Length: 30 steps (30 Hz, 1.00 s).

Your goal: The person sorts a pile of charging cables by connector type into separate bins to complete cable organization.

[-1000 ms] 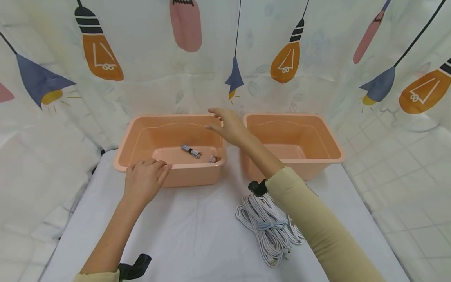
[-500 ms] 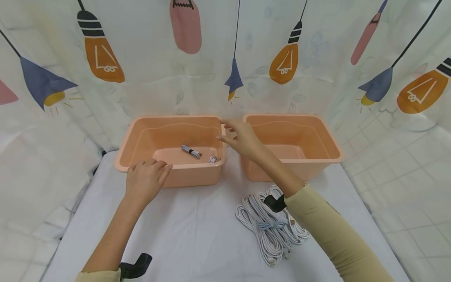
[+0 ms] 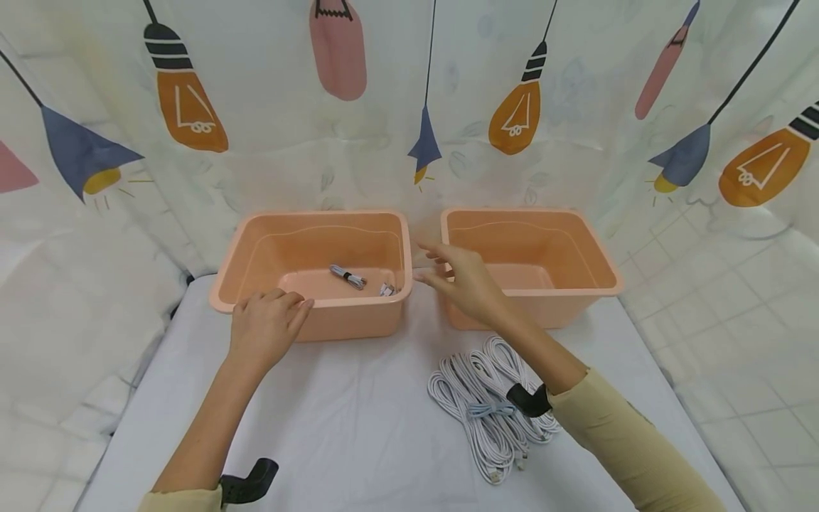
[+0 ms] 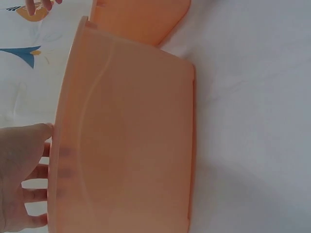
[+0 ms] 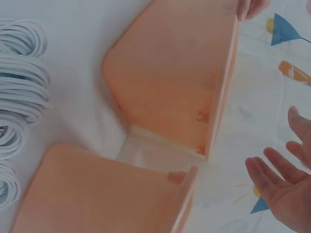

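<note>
My left hand [image 3: 264, 333] grips the front rim of the left peach plastic bin [image 3: 348, 324]. In the left wrist view its fingers go over the rim, the thumb lying along it. Inside that bin lie a small grey cable bundle [image 3: 348, 276] with a black tie and a small white-and-metal piece [image 3: 387, 289], perhaps a connector. My right hand [image 3: 466, 281] hovers between the two bins with fingers spread, holding nothing. Beside it stands the right peach bin [image 3: 563, 292], with nothing seen inside.
Several coiled white cables [image 3: 476, 412] lie on the white-covered table [image 3: 358, 419] in front of the right bin, one tied with a light blue band [image 3: 491, 409]. A patterned curtain [image 3: 384, 163] hangs right behind the bins.
My right hand has moved from over the left bin's right end rightward and toward me, into the space between the bins. The left hand stays on the rim.
</note>
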Each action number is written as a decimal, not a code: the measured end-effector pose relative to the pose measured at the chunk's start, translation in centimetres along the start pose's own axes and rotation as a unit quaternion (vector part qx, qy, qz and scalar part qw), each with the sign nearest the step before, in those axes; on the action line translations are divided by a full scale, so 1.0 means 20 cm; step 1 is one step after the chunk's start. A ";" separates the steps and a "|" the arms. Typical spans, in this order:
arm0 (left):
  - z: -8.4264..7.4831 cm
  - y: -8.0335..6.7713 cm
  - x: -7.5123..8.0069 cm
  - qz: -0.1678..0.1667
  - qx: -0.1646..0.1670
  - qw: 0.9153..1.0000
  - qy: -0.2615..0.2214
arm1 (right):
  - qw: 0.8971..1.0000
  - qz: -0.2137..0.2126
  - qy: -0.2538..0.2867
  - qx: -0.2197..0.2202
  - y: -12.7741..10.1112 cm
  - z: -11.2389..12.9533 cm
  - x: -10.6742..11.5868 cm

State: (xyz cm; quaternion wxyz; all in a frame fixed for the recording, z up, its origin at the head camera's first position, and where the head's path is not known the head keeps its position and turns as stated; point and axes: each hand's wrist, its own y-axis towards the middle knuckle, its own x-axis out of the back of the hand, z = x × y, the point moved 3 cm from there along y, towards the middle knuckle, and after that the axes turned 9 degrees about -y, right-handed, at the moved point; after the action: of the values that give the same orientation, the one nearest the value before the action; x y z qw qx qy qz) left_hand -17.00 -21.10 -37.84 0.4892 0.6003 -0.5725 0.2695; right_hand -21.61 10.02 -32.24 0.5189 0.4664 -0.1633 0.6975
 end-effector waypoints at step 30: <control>0.00 0.00 0.00 0.023 0.024 0.999 -0.004 | 0.998 -0.015 -0.001 0.053 -0.54 -0.28 -0.12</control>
State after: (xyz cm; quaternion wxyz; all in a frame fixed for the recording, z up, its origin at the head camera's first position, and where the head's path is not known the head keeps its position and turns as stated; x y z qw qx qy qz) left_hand -16.92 -21.07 -37.78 0.4659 0.5996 -0.5815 0.2921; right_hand -14.80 17.11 -39.85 0.5037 0.4962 -0.1194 0.6970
